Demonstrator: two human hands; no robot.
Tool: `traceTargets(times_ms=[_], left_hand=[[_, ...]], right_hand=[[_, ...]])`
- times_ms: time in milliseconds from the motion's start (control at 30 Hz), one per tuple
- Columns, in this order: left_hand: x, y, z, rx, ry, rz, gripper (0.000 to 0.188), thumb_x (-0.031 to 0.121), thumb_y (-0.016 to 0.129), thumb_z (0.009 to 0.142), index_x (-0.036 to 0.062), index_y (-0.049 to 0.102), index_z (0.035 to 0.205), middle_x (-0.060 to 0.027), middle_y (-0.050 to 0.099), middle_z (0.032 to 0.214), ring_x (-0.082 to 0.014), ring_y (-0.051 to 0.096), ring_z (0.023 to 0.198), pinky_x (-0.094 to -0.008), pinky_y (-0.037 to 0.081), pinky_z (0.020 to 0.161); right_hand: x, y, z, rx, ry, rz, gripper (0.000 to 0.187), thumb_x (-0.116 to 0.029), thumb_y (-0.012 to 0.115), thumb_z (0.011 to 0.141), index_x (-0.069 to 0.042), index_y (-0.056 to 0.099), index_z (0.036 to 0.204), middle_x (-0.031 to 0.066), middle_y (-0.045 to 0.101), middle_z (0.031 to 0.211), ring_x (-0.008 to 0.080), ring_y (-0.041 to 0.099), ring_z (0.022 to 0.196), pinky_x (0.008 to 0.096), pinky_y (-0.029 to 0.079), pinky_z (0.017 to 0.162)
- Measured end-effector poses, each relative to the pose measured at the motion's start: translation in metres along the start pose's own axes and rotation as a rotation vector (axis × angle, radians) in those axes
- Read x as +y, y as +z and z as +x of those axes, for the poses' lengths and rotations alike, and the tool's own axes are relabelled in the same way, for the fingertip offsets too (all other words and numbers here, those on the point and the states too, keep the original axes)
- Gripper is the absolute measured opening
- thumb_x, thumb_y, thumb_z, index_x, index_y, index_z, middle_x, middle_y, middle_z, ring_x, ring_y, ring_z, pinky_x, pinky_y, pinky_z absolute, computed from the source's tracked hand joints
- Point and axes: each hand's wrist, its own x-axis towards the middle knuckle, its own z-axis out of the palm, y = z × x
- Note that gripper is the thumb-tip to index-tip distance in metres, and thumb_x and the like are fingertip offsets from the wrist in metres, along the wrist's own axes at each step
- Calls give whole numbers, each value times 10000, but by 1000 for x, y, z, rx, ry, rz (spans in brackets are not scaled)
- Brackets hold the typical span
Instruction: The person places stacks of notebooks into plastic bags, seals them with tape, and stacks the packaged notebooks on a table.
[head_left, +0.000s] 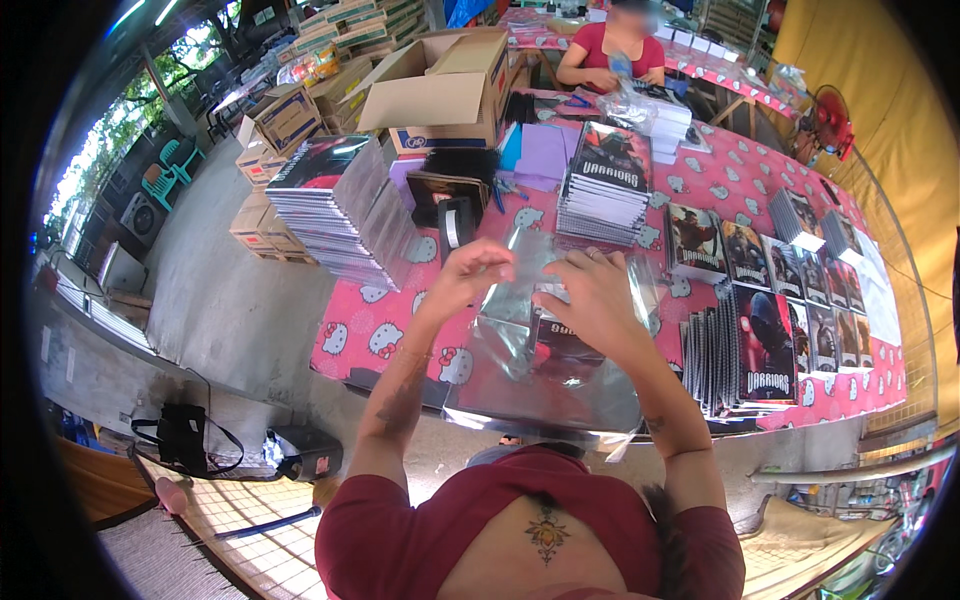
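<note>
Pink patterned cloth (715, 185) was spread beneath notebook stacks (345, 215), flanked by a concrete floor (230, 210) and a yellow curtain (890, 90). At the near side, a dark book (570, 345) was laid amid clear plastic (503, 345). Above it, the left hand (468, 278) was half-curled and the right hand (598, 295) bent; whether plastic was gripped could not be told.

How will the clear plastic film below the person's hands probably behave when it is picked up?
The clear plastic film is probably floppy, since it lies in wrinkles and loose folds. It should be light for its size, because it looks thin and the dark notebook shows through it. Its shiny highlights suggest a smooth, perhaps slippery surface.
</note>
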Motion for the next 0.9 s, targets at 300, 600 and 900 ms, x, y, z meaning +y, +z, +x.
traceTargets(times_ms=[300,600,900], left_hand=[[-2,9,27,-176,-104,-56,285,110,663,940,70,621,1219,28,609,915,-94,551,883,-271,443,812],[22,4,52,-339,61,410,101,173,724,885,126,732,974,-100,491,1364,-262,361,1351,-423,302,1099],[-6,65,75,-398,293,664,109,192,774,813,251,763,903,-146,304,1554,-370,209,1446,-541,172,1147]], right_hand=[[-3,0,9,-160,27,180,411,-420,748,766,-116,725,1041,71,647,809,269,626,852,432,381,782],[35,-30,-46,8,-103,-118,433,-335,831,700,-130,694,1056,78,603,1072,242,567,1071,467,372,945],[92,33,-113,-55,115,457,618,-352,872,645,-173,640,1188,147,477,1380,340,465,1259,548,335,1062]])
